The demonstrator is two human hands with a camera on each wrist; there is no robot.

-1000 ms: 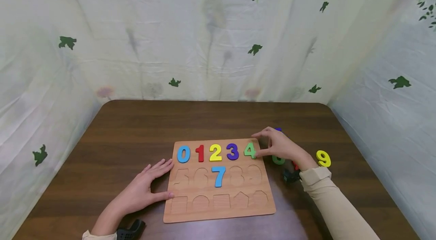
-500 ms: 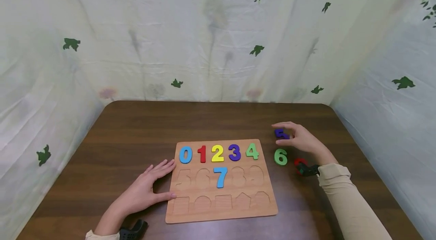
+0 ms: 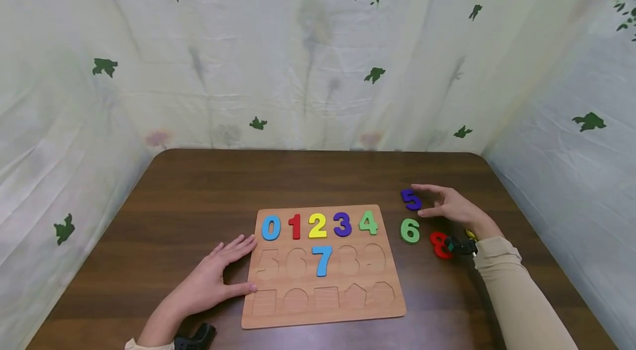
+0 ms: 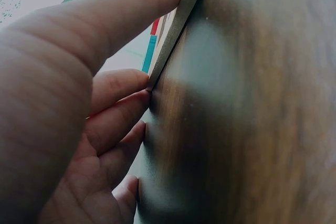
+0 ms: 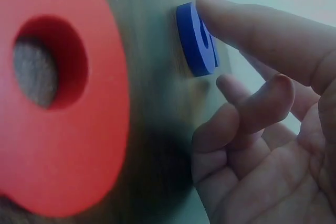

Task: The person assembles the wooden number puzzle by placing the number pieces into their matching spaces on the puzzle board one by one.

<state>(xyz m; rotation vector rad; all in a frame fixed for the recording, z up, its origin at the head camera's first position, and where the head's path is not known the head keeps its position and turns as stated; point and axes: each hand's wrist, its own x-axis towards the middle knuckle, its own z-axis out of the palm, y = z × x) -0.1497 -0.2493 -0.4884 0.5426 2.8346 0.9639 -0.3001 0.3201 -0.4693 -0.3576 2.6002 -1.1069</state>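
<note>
Cream sleeves (image 3: 519, 289); black wrist devices (image 3: 195, 338)

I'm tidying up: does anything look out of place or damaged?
Nothing damaged shows, but the purple 5, green 6, red 8 and a yellow piece lie off the board, unlike the other numbers.

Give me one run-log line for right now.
Left hand: touching left edge of number board; Right hand: beside blue-purple 5, contact unclear; Table: also green 6, red 8; Board: blue 7 in middle row
</note>
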